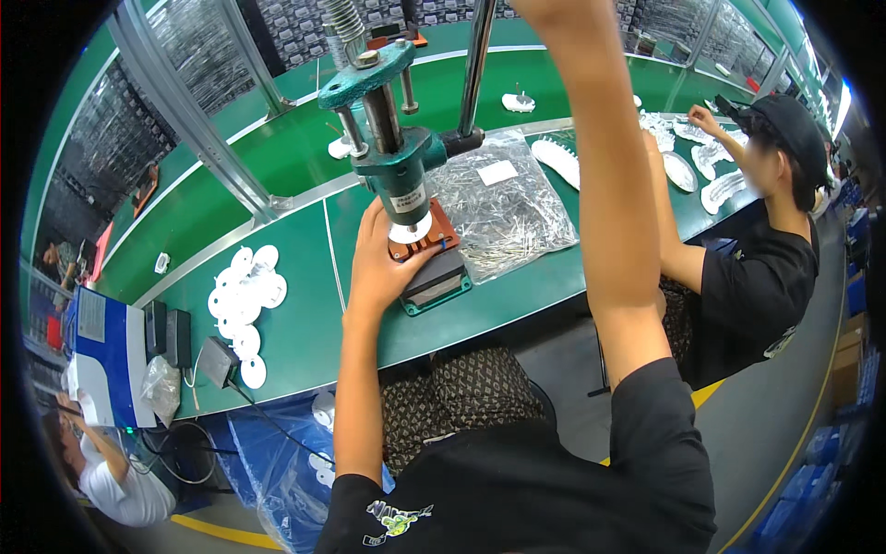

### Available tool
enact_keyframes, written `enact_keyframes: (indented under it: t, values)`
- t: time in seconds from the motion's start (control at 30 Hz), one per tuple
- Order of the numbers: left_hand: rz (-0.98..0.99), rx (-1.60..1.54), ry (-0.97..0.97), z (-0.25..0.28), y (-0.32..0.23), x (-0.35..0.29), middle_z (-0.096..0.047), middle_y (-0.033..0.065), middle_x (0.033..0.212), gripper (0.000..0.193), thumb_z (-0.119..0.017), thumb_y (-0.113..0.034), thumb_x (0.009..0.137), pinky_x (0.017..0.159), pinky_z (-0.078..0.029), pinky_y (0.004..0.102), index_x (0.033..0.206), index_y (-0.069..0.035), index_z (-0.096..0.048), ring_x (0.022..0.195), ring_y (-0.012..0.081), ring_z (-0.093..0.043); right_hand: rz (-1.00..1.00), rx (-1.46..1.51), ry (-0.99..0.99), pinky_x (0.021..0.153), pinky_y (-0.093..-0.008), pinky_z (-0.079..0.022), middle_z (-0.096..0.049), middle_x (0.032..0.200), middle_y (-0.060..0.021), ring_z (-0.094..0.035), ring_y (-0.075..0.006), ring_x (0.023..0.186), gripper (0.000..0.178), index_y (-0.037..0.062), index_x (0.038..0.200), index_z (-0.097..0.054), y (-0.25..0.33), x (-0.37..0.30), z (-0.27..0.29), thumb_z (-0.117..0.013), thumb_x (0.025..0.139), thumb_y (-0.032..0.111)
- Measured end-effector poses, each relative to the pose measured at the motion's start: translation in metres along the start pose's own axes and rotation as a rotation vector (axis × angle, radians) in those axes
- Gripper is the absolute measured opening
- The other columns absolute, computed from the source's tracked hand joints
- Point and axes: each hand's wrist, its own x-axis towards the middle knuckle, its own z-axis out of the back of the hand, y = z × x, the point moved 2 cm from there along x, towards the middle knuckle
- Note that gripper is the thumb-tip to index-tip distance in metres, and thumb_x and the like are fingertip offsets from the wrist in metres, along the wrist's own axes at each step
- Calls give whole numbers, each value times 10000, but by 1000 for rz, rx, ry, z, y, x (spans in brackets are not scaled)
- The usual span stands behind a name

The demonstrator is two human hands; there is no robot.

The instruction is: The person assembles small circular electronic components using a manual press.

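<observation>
We sit at a long green table that carries everything in play, with a green conveyor belt running behind it. On it stands the teal hand press, its ram pointing straight down. Our right hand is stretched up past the press and mostly cut off by the upper edge, so we cannot tell whether it grips anything. Just right of the press lies a clear bag of metal pins; well to its left, white discs are scattered in an overlapping cluster. Our left hand is spread, thumb parted from fingers, around the left and front of the orange-brown fixture under the ram; whether its fingertips also touch the work is hidden. Smallest of all, one white disc sits on that fixture, right beneath the ram's tip. We judge the step in hand to be seating and lining up this disc for pressing; the next move calls for a steady disc, thumb and fingers clear of the ram, and an even downward stroke.
</observation>
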Motion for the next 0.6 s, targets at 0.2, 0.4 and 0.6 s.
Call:
enact_keyframes:
  t: [0.2, 0.4, 0.6]
  values:
    - [59, -263, 21, -15, 3, 3, -454, 125, 1476, 718, -839, -77, 670, 1081, -424, 396, 1332, -81, -559, 1344, 331, -481, 446, 97, -322, 624, -415, -471, -588, 850, -147, -550, -233, 689, 348, 2, 816, -599, -36, -120, 34, -465, 1000, 265]
    - [-5, -204, -16, -12, 5, 4, -475, 158, 1430, 697, -821, -103, 671, 1082, -415, 405, 1315, -56, -558, 1323, 353, -488, 389, 297, -446, 562, -346, -475, -575, 544, -70, -565, -225, 631, 618, 81, 453, -491, -57, -246, -28, -344, 1022, 273]
    - [-3, -209, -38, -10, 9, 3, -559, 141, 1309, 579, -832, -57, 682, 1038, -445, 389, 1230, -39, -646, 1230, 309, -555, 400, 234, -677, 683, -367, -504, -649, 793, -115, -632, -229, 770, 253, -9, 802, -629, 22, -96, -28, -505, 973, 130]
